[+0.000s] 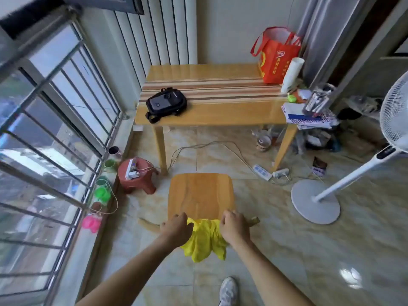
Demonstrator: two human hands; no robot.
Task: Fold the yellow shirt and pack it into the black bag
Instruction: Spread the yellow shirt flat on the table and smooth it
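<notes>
Nearest me, a white shoe (228,291) stands on the tiled floor (287,250), cut off by the bottom edge. Just above it I see both hands gripping the yellow shirt (204,240), which hangs bunched over the near edge of a wooden chair (200,194): left hand (176,227) and right hand (234,226) have fingers curled into the cloth. Beyond the chair stands the desk (209,115), with the black bag (166,104) near its left front corner and a red bag (278,57) at the far right. Cables and a power strip (262,172) cross the floor between chair and desk. A red stool (136,176) sits left, a white fan (344,173) right. Clutter under the desk's right end is hard to make out.
</notes>
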